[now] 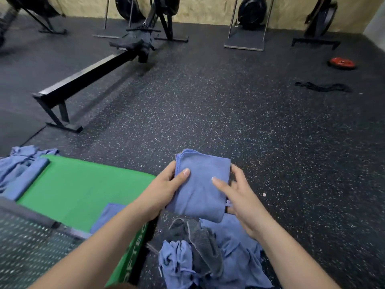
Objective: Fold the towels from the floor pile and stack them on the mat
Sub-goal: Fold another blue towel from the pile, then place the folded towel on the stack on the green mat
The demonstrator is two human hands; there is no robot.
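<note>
Head camera, looking down and forward at a dark speckled gym floor.

You hold a folded blue towel (200, 184) in the air in front of you, one hand at each side. Your left hand (164, 190) grips its left edge, thumb on top and fingers curled beneath. Your right hand (239, 197) grips the right edge the same way, thumb laid across the top face. The towel's long axis runs away from you, tilted a little to the left.

The green mat (83, 184) lies down and to the left of the towel, and your left hand is the nearer one to it. One folded blue towel (108, 213) already rests on the mat's near end, partly hidden behind your left forearm. More blue cloth (18, 172) lies at the mat's far left end.

Directly below your hands sits the floor pile (208, 253), crumpled blue towels with a grey towel (200, 243) draped over them.

At the lower left corner there is a mesh surface (27, 247), possibly a basket wall, but nothing of its contents can be made out.

Farther off stand a black rowing machine (93, 76) and a red weight plate (341, 63).
</note>
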